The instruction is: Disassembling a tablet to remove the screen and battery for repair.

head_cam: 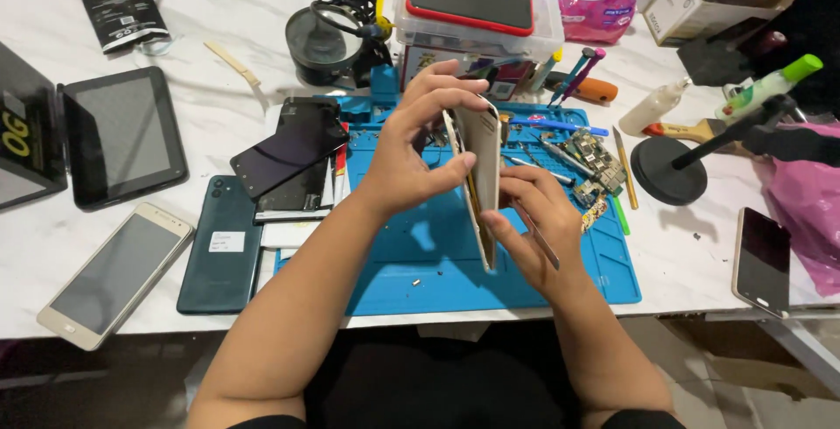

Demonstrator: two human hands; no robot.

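The gold phone stands on edge above the blue mat, near the counter's front edge, held between both hands. The left hand has its grip pinching the phone's upper end, fingers curled over the top. The right hand pinches the lower end and also holds a thin metal pry tool. A circuit board lies on the mat's right side.
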